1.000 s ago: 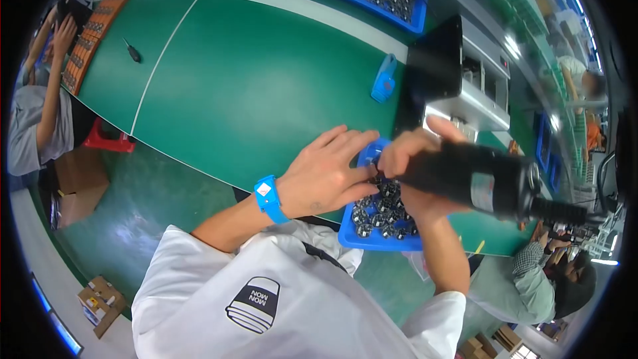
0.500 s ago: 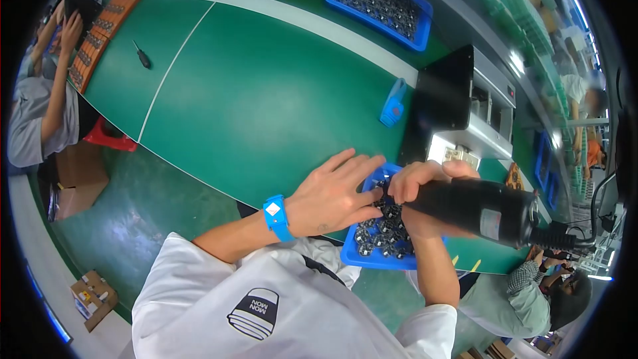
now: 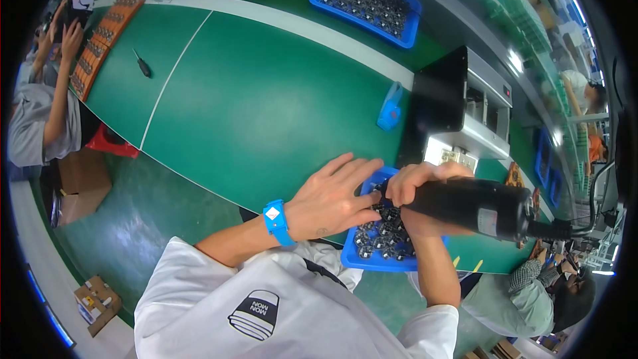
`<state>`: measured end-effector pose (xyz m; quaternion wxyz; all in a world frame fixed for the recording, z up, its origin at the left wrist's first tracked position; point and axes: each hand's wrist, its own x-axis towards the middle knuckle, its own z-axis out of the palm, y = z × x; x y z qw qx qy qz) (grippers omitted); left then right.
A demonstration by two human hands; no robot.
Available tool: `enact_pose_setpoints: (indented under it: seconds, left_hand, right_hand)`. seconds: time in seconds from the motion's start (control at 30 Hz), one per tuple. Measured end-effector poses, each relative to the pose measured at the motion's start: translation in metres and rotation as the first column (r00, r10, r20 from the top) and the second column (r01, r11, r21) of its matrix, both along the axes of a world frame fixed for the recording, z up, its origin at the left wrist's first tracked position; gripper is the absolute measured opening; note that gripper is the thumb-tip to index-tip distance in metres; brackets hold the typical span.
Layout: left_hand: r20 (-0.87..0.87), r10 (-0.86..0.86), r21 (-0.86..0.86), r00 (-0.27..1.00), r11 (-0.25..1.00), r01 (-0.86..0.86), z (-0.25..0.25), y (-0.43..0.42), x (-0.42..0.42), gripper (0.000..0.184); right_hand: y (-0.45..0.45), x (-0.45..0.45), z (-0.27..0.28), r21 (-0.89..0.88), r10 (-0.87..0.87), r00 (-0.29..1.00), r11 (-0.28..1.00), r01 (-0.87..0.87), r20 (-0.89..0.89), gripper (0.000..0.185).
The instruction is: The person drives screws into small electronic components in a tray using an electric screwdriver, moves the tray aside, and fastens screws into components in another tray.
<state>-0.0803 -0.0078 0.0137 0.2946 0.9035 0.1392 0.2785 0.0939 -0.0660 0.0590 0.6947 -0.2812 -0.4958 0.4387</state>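
Clock positions are taken from the near blue tray, twelve pointing away from the worker. The right hand has its fingers wrapped around a black corded tool, whose body lies toward three; its working end is hidden at the tray. The left hand reaches in from nine, outer fingers spread wide, index finger and thumb over the dark parts; I cannot tell whether they pinch one.

Progress, in my judgement: work is under way at the near tray, which holds many parts. Finished and unfinished pieces cannot be told apart, nor whether the contents of the far blue tray, at twelve, are done or waiting.

Count: trays of parts at this station, two; parts, heaped and overlapping, not countable; corded tool, one; blue wristband on the left wrist, one; blue strap at twelve on the green surface, one; machine at one, one; screwdriver at ten, one. Neighbouring workers: one between nine and ten, beside an orange rack; one at four.
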Motion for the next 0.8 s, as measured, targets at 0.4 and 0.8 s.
enact_pose_setpoints:
  seconds: [0.4, 0.8]
  left_hand:
    - [-0.027, -0.01, -0.011, 1.0, 1.0, 0.01, -0.001, 0.0, -0.001, 0.033]
    - [-0.033, -0.01, 0.002, 0.999, 1.0, 0.01, 0.002, -0.001, -0.002, 0.032]
  right_hand:
    - [-0.003, -0.006, -0.001, -0.015, 0.009, 0.997, 1.0, -0.008, 0.072, 0.068]
    - [-0.009, 0.004, -0.008, -0.106, 0.089, 0.983, 0.992, -0.072, 0.16, 0.06]
